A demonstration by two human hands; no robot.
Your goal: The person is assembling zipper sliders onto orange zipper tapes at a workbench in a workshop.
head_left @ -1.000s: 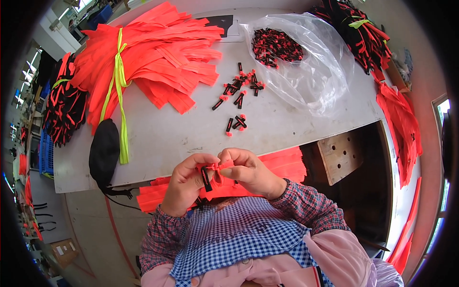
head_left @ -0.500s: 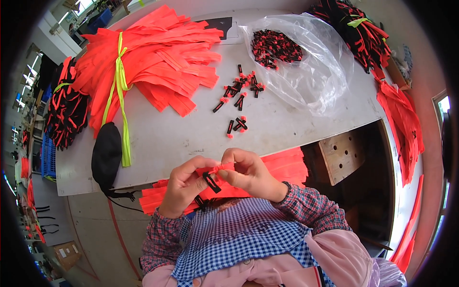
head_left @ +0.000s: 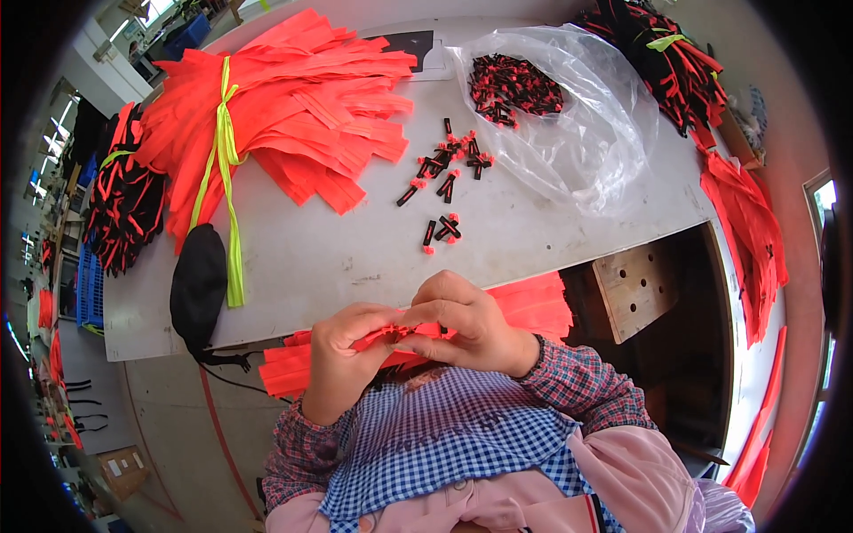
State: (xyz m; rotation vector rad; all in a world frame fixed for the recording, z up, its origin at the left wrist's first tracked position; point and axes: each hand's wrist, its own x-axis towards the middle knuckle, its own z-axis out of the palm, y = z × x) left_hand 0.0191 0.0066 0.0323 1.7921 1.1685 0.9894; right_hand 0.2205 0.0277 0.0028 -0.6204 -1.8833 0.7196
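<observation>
Above my lap, my left hand (head_left: pixel 349 348) and my right hand (head_left: pixel 473 330) meet with fingers pinched together. Between them is the end of an orange-red zipper strip (head_left: pixel 394 332), gripped from both sides. The fingers mostly cover it, along with the small slider there. More orange-red zipper strips (head_left: pixel 533 306) lie across my lap, under and behind my hands. On the table beyond them lie loose zipper sliders (head_left: pixel 447 228) with black pull tabs and red ends, and several more form a loose cluster (head_left: pixel 442 164) farther back.
A clear plastic bag (head_left: pixel 586 133) holds a pile of sliders (head_left: pixel 515 87). At the back left lies a large orange-red strip bundle (head_left: pixel 293 107) with a yellow-green tie (head_left: pixel 228 178). A black pouch (head_left: pixel 197 284) hangs over the table's front edge. A wooden board (head_left: pixel 633 293) is at the right.
My right hand has turned and closed over the strip's end, fingers now reaching across toward my left hand. The black pull tab that hung below the fingers is now hidden.
</observation>
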